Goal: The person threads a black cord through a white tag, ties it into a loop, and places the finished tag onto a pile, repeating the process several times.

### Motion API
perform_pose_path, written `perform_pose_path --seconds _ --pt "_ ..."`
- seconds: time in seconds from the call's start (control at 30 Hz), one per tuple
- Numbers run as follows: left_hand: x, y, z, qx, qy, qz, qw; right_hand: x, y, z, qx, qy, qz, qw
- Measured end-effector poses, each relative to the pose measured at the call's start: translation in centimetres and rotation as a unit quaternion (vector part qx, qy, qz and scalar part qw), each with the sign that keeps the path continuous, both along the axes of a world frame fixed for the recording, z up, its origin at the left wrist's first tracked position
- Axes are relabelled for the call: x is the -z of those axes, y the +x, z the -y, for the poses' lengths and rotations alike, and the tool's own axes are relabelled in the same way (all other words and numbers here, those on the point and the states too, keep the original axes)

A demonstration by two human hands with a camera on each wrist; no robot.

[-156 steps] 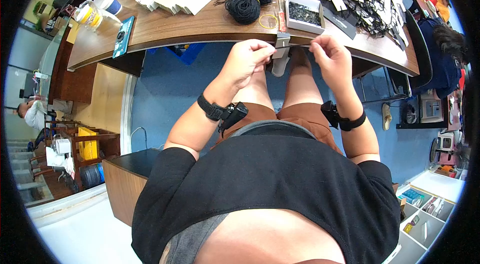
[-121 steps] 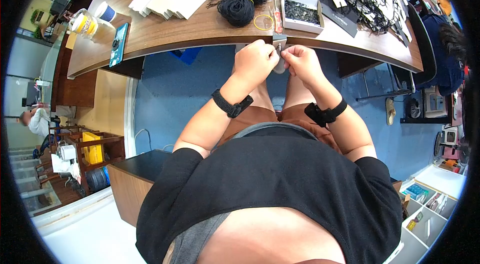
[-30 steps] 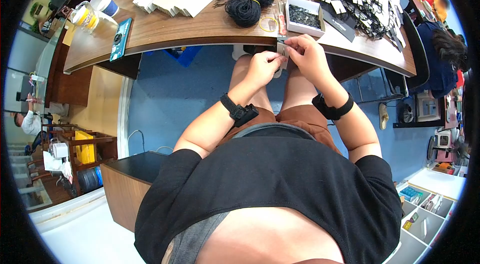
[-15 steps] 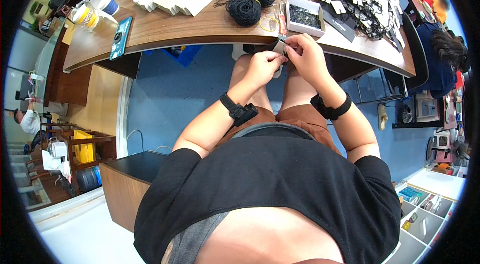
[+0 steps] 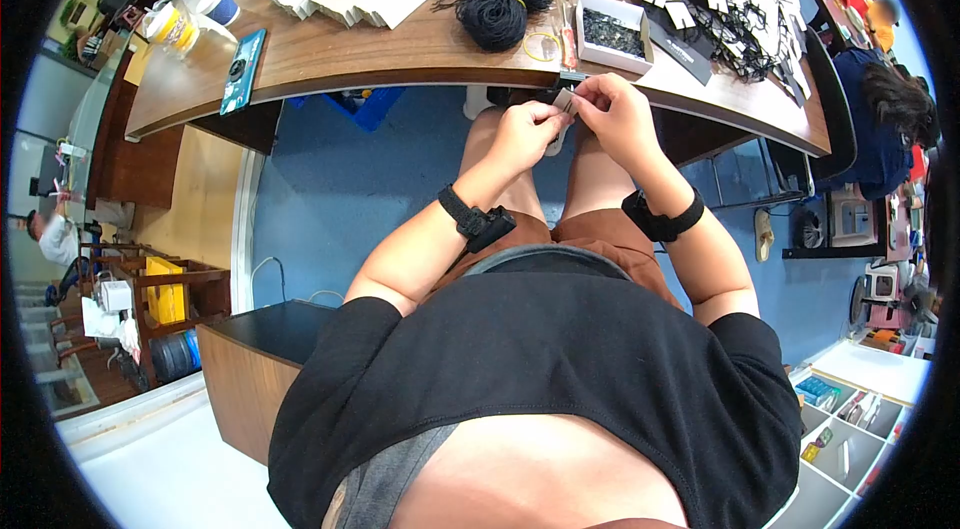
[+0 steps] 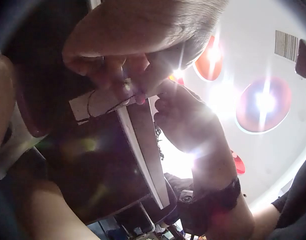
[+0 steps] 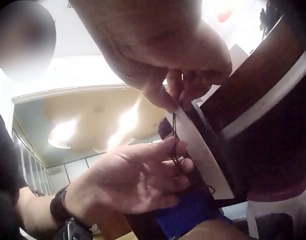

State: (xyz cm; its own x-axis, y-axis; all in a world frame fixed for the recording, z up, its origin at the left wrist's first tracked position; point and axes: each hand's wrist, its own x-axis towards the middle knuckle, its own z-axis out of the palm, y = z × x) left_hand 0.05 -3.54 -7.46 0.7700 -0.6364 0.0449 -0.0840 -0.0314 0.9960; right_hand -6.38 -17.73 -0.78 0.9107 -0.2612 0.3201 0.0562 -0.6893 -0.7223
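Your left hand (image 5: 525, 141) pinches a thin black cord (image 7: 174, 125) between thumb and finger. Your right hand (image 5: 622, 119) pinches its upper end. Cord spans the two grips, close by a pale, flat, narrow strip (image 7: 205, 156) at the brown wood-grain counter's (image 5: 330, 59) edge; contact unclear. Best, I judge: light, even tension, left grip steady, right fingertips doing the fine work, lest the cord slip or twist.
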Motion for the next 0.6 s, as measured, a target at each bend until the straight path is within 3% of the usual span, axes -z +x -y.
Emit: perform_pose_path --seconds 0.07,0.17,0.23,0.27,0.37,0.4,0.6 --pt "0.5 0.0 -0.2 0.021 0.011 -0.023 0.999 0.1 -0.2 0.1 -0.013 -0.017 0.033 0.999" --pt "1.0 0.2 -0.7 0.060 0.040 -0.043 0.997 0.3 -0.8 0.4 -0.056 -0.149 0.084 0.984" --pt "1.3 0.2 -0.9 0.067 0.029 -0.051 0.996 0.8 -1.5 0.3 -0.127 -0.181 0.089 0.971" --pt "1.4 0.3 -1.0 0.078 0.023 -0.052 0.995 1.5 -2.0 0.4 -0.134 -0.171 0.023 0.976" --pt "1.0 0.1 -1.4 0.100 0.013 -0.056 0.993 2.4 -1.4 0.5 -0.038 -0.019 0.027 0.999" --pt "0.9 0.1 -1.3 0.101 0.013 -0.056 0.993 2.0 -1.0 0.4 -0.013 0.107 -0.036 0.994" --pt "-0.5 0.1 -1.8 0.091 0.034 -0.043 0.994 2.7 -0.2 1.3 -0.007 0.382 -0.116 0.917"
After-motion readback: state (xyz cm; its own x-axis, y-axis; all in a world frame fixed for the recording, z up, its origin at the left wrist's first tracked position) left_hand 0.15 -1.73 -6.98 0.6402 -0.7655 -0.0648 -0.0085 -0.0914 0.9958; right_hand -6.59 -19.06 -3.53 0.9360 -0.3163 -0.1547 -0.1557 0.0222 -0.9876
